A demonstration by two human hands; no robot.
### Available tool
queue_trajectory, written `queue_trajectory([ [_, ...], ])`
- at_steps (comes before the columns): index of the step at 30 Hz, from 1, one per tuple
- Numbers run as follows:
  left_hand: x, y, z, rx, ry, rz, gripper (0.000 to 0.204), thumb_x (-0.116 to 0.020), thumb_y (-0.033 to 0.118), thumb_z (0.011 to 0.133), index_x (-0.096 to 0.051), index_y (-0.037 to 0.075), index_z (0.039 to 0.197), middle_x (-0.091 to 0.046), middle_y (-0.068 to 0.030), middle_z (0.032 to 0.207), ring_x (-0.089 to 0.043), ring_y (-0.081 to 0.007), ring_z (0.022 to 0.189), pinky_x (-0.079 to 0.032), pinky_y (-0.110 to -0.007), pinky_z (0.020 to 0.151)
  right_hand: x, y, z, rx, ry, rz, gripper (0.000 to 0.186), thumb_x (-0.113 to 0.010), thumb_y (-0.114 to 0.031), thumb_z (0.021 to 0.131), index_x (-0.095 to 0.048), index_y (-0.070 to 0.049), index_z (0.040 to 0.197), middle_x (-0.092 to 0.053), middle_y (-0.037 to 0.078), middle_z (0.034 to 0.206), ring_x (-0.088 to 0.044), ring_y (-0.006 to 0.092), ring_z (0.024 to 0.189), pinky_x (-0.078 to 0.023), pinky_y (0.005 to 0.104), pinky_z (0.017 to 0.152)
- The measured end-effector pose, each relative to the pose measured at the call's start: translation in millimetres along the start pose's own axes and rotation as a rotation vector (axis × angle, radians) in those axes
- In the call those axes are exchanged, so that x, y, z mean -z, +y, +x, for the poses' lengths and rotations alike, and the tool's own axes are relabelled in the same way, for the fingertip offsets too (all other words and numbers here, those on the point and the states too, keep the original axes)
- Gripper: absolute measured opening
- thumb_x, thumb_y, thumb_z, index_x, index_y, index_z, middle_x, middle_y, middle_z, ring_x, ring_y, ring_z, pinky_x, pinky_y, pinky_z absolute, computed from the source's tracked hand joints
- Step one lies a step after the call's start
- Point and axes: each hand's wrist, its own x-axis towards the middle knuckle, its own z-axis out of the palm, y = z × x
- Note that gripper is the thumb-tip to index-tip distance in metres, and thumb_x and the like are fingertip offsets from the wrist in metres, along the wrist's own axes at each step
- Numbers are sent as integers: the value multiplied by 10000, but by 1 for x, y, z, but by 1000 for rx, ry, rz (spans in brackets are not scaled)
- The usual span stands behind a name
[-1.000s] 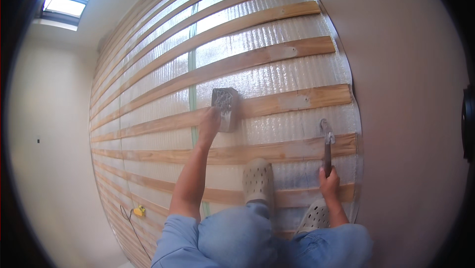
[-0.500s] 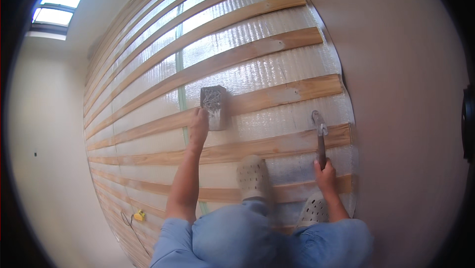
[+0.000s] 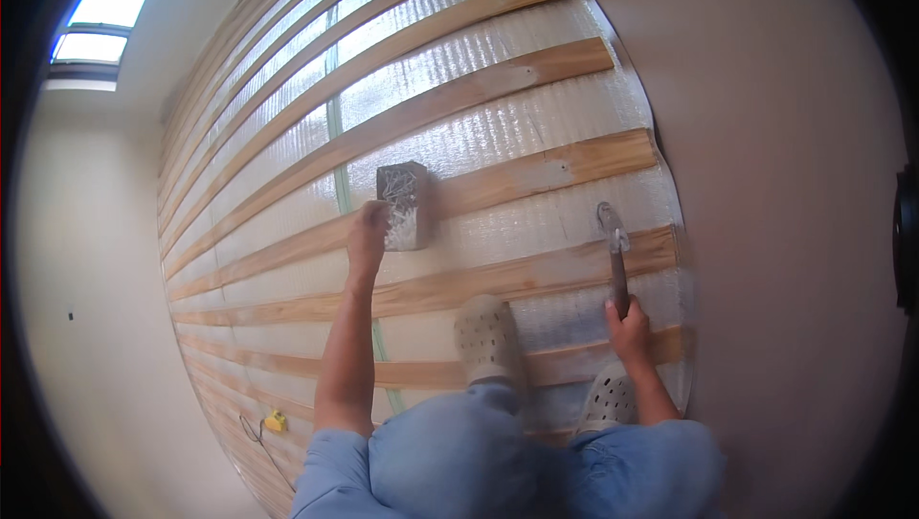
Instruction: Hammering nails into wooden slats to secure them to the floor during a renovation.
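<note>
You seem mid-carry, left hand clasping the nail box, right hand gripping the hammer; the next move calls for a level box.

Your clothes are pale blue. At seven o'clock your short left sleeve ends above the forearm; at six, rounded blue trouser cloth looks blurred. At five lies more creased blue cloth, sleeve or trouser leg, you can't tell. Your left clog, near six, is beige with dark holes; your right clog, between four and five, matches.
</note>
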Motion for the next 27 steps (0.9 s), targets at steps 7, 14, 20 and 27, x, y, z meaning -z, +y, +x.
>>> queue_trajectory([
  [7, -58, 85, 17, -362, -231, -63, 176, -631, 95, 871, -704, 28, 1016, -691, -133, 969, -671, -271, 907, -510, -348, 836, -9, 0, 1, 11, 2, 8, 343, -633, -351, 904, -606, -16, 967, -666, 213, 822, -660, 412, 826, -503, 472, 733],
  [14, -176, 151, 25, -386, -297, -197, 218, -626, 177, 904, -707, 6, 1011, -697, -183, 937, -669, -328, 904, -512, -384, 838, -7, 6, 0, 1, -7, -18, 369, -632, -371, 902, -611, -17, 1004, -682, 225, 896, -654, 432, 888, -508, 494, 768],
  [20, -207, 164, 27, -493, -203, -69, 192, -617, 138, 880, -707, 9, 990, -697, -195, 935, -663, -367, 898, -509, -425, 834, -13, 14, 1, 78, 50, -2, 347, -645, -351, 903, -613, -14, 979, -673, 222, 860, -656, 426, 849, -506, 477, 732],
  [27, -216, 163, 21, -486, -131, 3, 141, -604, 105, 841, -698, 25, 910, -651, -209, 944, -636, -388, 917, -495, -453, 855, -12, 6, -1, 91, 49, 38, 314, -652, -324, 894, -619, -18, 958, -671, 214, 868, -653, 421, 845, -509, 481, 733],
])
